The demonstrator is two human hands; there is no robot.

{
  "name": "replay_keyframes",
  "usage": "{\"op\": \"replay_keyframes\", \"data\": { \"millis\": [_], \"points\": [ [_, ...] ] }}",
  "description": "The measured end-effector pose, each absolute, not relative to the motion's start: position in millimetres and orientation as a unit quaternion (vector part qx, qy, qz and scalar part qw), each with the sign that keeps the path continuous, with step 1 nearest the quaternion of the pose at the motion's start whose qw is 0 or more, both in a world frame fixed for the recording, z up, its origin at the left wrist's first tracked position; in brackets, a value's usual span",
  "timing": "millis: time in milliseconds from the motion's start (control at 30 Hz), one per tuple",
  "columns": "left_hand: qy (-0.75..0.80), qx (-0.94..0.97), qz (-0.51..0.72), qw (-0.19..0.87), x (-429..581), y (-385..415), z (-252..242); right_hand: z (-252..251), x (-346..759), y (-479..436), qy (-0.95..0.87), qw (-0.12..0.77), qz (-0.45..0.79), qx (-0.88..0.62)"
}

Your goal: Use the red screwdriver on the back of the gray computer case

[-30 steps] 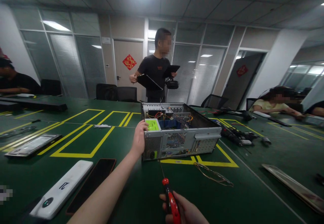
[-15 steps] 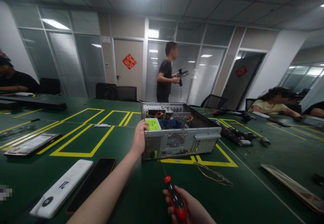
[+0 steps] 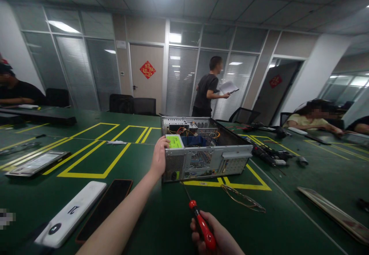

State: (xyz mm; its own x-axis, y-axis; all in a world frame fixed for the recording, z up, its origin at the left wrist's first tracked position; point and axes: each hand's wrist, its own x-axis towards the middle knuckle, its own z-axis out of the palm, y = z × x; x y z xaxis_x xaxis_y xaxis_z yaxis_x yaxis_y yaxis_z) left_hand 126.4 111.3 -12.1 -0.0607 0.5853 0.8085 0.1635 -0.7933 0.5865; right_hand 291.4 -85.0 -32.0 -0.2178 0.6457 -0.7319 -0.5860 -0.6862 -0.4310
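Screwdriver (image 3: 205,230), gripped in right hand (image 3: 223,232), now shows red handle side, not black, tip near seven o'clock of computer case (image 3: 215,164) at twelve, left hand (image 3: 158,158) clasping its corner: probably a twist underway.

1. Red and black on screwdriver handle (image 3: 205,227).
2. Grey over computer case (image 3: 213,164), with a pattern of small holes on near face; black on inner wall (image 3: 230,134).
3. Lime green, dark print, on case label (image 3: 174,141).
4. Red, yellow and orange among wires (image 3: 182,131) inside.
5. Deep green across tabletop (image 3: 141,216), ruled with yellow rectangles (image 3: 82,175).
6. White on long device (image 3: 73,211), black "21" printed.
7. Black on phone (image 3: 108,205), reddish-brown edge.
8. Red diamond (image 3: 148,70), gold characters, on beige door (image 3: 155,97).
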Motion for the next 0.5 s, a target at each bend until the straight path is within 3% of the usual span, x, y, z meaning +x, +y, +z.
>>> {"op": "replay_keyframes", "data": {
  "millis": [267,500],
  "points": [
    [0.288,0.667,0.669,0.16,126.7,111.2,-12.3,-31.4,293.1,-86.7,-0.044,0.41,0.786,-0.461],
    [0.286,0.666,0.671,0.156,126.6,112.0,-12.4,-37.2,296.0,-84.9,-0.056,0.362,0.795,-0.483]
  ]
}}
